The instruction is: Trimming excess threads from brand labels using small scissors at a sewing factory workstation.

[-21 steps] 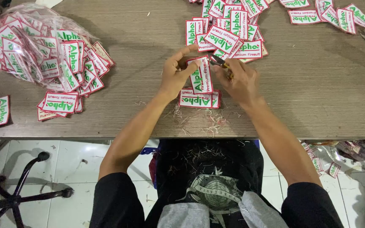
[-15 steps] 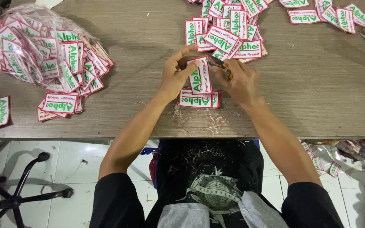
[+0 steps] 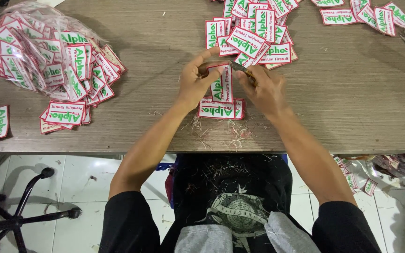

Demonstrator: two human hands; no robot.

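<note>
Patch (image 3: 222,84), white with red border and green lettering, held upright-ish over table (image 3: 343,107) just above small stack of finished patches (image 3: 221,109). Left hand (image 3: 197,83) pinches patch at left edge, thumb and fingers pressed together on it. Right hand (image 3: 264,89) grips small snips (image 3: 241,69) at patch's top right corner. Versus 0.7 s ago: same pose, hands barely shifted. Thread scraps (image 3: 233,133) at table edge. Bagged patches (image 3: 29,51) far left, loose pile (image 3: 254,33) beyond hands.

A grey wood-grain table (image 3: 343,107) carries scattered white-and-red patches (image 3: 258,35), a clear bag (image 3: 29,51) of them, thread scraps (image 3: 233,133).
</note>
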